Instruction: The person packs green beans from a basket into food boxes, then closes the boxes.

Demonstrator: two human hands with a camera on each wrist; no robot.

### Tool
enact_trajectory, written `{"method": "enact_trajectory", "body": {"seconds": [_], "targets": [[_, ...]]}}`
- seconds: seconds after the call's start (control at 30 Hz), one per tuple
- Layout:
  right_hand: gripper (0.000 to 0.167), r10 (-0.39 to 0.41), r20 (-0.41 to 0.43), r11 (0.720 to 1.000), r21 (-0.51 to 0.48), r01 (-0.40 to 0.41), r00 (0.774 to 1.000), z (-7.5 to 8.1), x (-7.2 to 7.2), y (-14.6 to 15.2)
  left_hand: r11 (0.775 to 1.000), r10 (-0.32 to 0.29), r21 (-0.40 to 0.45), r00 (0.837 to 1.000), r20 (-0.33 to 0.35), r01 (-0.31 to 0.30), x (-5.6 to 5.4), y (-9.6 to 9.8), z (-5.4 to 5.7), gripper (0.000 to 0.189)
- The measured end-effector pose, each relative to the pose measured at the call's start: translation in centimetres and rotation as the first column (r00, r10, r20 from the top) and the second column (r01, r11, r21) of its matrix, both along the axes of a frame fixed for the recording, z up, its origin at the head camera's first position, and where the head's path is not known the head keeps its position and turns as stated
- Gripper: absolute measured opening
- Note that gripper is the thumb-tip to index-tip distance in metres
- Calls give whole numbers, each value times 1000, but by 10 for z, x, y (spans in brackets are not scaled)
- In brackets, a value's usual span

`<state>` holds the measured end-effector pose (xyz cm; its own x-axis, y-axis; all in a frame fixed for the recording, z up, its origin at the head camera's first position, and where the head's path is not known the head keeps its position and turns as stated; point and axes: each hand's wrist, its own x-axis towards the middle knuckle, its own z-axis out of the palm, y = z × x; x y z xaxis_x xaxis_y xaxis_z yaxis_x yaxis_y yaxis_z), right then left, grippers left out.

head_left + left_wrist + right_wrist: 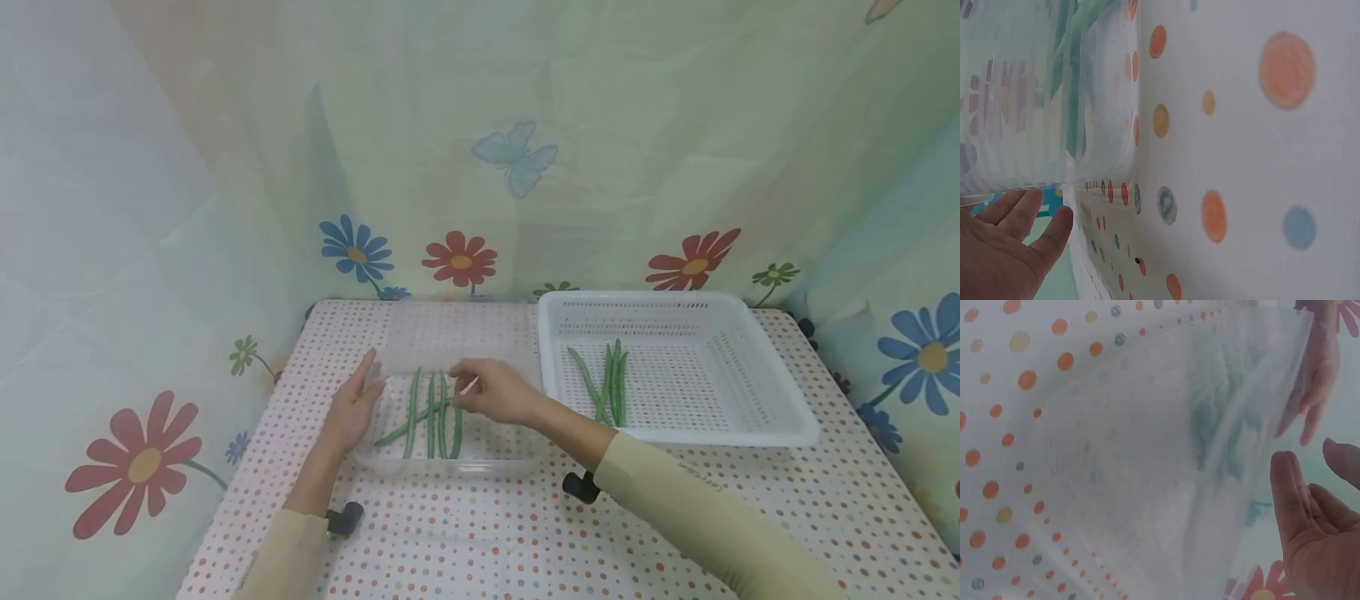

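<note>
A clear plastic box [480,468] holds several green beans [411,417], most lying lengthwise and one slanting across them. Its see-through lid [461,325] is laid back behind it. My left hand [351,410] is at the box's left side, fingers extended; in the left wrist view, its fingertips are right at the box wall [1016,169]. Over the box's right part, my right hand [495,392] is lowered with its fingertips above the beans. The right wrist view shows a gap between thumb and fingers [1291,494], with nothing between them.
To the right stands a white perforated basket [772,400], with several more green beans [617,387] at its left side. Both containers sit on a dotted tablecloth [480,550]. A flowered curtain [600,192] hangs behind the table.
</note>
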<state>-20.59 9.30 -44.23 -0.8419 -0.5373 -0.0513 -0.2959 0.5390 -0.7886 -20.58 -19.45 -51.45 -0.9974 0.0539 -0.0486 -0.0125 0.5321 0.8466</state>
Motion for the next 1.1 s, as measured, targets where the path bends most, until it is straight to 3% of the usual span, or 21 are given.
{"method": "enact_trajectory", "body": {"seconds": [0.2, 0.67, 1.1], "targets": [[43, -11, -49, 1000, -4, 11, 999, 14, -3, 9, 1000, -4, 0, 1000, 2, 4, 0, -1, 0, 58], [46, -127, -15, 992, -26, 126, 992, 29, -15, 42, 1000, -6, -17, 1000, -8, 6, 1, -1, 1, 59], [41, -216, -45, 976, -40, 214, 975, 29, -20, 60, 1000, -15, -7, 1000, -15, 15, -1, -3, -1, 60]]}}
